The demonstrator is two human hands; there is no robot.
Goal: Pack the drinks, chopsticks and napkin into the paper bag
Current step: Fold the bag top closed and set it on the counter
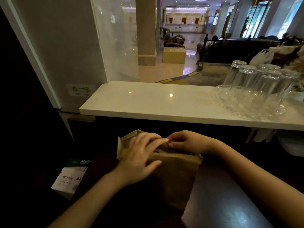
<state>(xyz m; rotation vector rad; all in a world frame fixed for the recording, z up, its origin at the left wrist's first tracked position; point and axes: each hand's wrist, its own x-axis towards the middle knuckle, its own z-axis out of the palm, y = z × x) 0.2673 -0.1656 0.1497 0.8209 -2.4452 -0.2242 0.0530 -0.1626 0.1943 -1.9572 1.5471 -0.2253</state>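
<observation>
bag (174, 176): upright on dark table (218, 199), below white counter (164, 106) | left hand (141, 155): fingers spread flat on bag's folded top, gripping nothing | right hand (185, 142): pinches top fold | drinks, chopsticks, napkin: unseen | glasses (256, 79): upturned on counter

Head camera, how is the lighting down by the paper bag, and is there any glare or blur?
Head view: the paper bag and both hands, left hand and right hand, sit in dim shadow; the white counter is bright with ceiling-light reflections; the upturned glasses look blurred; edges bend from the wide lens.
</observation>
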